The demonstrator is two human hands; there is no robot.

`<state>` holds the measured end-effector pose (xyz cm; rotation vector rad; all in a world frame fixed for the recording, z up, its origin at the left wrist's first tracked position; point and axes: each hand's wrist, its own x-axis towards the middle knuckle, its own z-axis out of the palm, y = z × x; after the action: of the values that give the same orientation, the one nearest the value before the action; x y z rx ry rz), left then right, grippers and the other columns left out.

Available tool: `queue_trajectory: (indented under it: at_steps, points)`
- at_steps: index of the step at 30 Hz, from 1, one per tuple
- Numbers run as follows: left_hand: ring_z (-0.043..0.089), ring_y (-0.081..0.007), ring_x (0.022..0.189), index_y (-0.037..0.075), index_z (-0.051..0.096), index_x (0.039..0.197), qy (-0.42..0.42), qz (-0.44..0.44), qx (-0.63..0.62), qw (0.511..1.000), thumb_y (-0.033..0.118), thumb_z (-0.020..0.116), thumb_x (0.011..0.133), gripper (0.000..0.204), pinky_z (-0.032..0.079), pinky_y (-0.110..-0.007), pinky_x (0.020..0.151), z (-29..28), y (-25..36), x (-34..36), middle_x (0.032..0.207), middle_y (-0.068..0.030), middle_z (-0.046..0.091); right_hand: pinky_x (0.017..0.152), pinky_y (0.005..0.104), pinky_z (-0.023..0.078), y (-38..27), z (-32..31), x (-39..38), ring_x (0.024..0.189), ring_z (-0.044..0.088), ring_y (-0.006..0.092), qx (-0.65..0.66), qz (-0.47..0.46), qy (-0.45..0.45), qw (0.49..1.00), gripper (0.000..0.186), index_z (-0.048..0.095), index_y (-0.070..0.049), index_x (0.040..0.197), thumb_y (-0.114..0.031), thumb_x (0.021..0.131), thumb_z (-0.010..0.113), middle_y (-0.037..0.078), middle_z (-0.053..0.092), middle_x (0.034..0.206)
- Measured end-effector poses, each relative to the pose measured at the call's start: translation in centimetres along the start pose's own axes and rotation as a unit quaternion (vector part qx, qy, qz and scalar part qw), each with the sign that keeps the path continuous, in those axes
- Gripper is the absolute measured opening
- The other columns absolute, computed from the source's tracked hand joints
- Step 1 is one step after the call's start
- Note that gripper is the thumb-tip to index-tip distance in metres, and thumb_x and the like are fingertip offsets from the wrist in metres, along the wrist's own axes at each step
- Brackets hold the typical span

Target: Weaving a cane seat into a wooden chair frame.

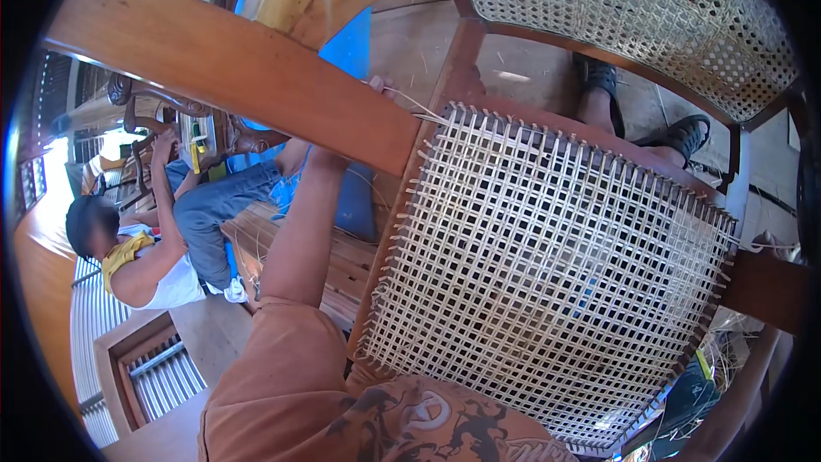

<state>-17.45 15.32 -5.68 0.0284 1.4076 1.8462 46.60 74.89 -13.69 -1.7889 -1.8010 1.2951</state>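
A chair seat of woven pale cane (556,265) stretches in front of me, set in a reddish-brown wooden frame with cane ends along its edges. My left forearm passes behind a wooden armrest (256,77), which hides most of my left hand (382,87). Its fingertips show past the armrest's far edge, pinching a thin cane strand (412,101) that runs to the seat's far left corner. At the far right corner, beyond the other armrest (764,289), my right hand (772,245) is partly hidden, its fingers closed around a pale strand looped there.
A woven cane backrest (616,8) rises at the far side. Feet in dark sandals (680,137) stand beyond the seat. At left, another person (150,261) sits working at a carved wooden chair (141,120). Loose cane strips (727,355) lie at lower right.
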Motion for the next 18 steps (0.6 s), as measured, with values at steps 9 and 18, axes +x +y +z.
queue_trajectory:
  at_steps: [9, 18]
  points:
    - [0.061, -0.0120, 0.089, 0.006, 0.064, 0.100, 0.105, 0.043, 0.438, 0.892, 0.022, 0.060, 0.096, 0.017, 0.050, -0.029, 0.076, -2.6, 0.0, 0.5, 0.095, -0.0037, 0.064, 0.095, 0.0356, 0.045, -2.5, -0.1, -2.3, 0.113, 0.057, 0.0179, -0.105, -0.036, -0.048, 0.993, 0.035, 0.057, 0.000, 0.125, -0.022, 0.100, 0.048, 0.011, 0.062, 0.120]
    - [0.056, -0.0182, 0.091, 0.011, 0.059, 0.094, -0.029, 0.152, 0.969, 0.192, 0.023, 0.052, 0.095, 0.014, 0.047, -0.038, 0.074, -3.7, 0.1, 1.2, 0.102, -0.0051, 0.057, 0.097, 0.0375, 0.045, -7.6, 6.0, -8.5, 0.117, 0.056, 0.0168, -0.458, -0.127, -0.107, 0.874, 0.033, 0.058, -0.004, 0.126, -0.022, 0.099, 0.051, 0.008, 0.061, 0.125]
